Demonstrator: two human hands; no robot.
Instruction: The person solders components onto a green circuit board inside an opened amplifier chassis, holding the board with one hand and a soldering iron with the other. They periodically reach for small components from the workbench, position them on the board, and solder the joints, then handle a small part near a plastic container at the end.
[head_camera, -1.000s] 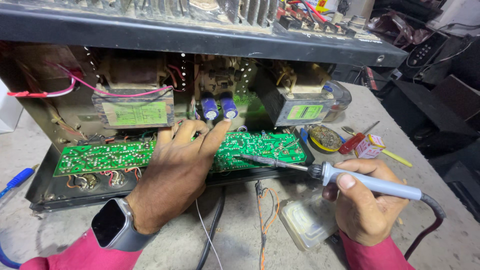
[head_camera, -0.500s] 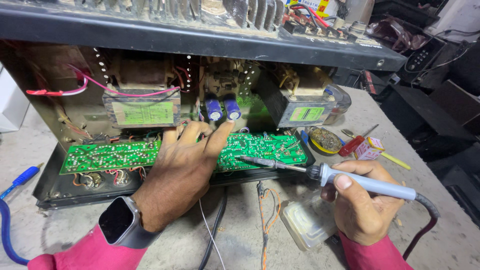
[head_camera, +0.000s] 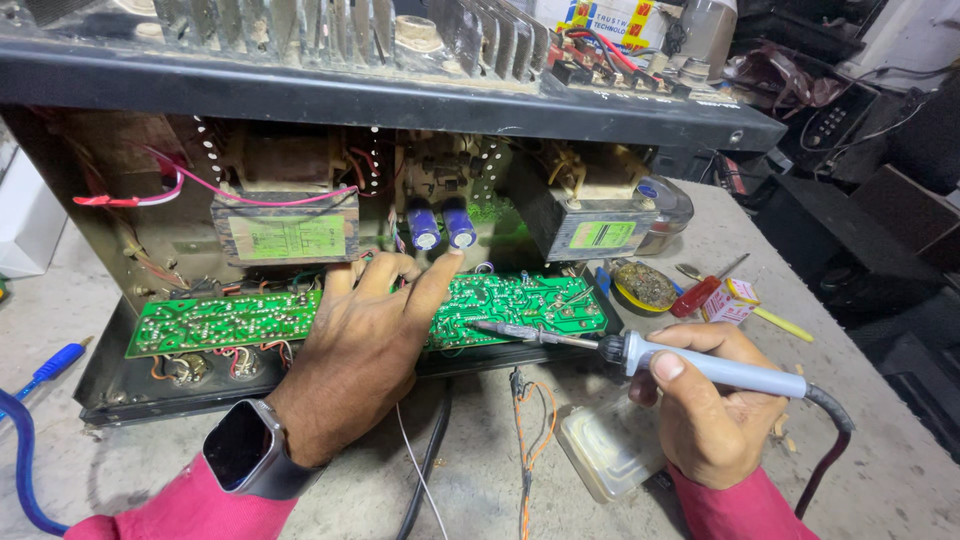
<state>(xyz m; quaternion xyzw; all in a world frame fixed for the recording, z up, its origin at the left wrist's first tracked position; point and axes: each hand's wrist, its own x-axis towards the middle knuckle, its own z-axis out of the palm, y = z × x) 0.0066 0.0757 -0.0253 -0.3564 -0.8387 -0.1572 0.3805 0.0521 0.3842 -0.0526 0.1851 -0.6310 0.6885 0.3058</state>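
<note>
Left hand lies flat with fingers spread on the green circuit board, holding nothing, a smartwatch on its wrist. Right hand is clamped around the handle of a soldering iron, whose tip rests on the board just beside the left fingers. That board sits at the front of an open metal chassis on the tabletop. Two blue capacitors stand behind it.

Left hand lies flat, fingers spread; right hand is fisted.
</note>
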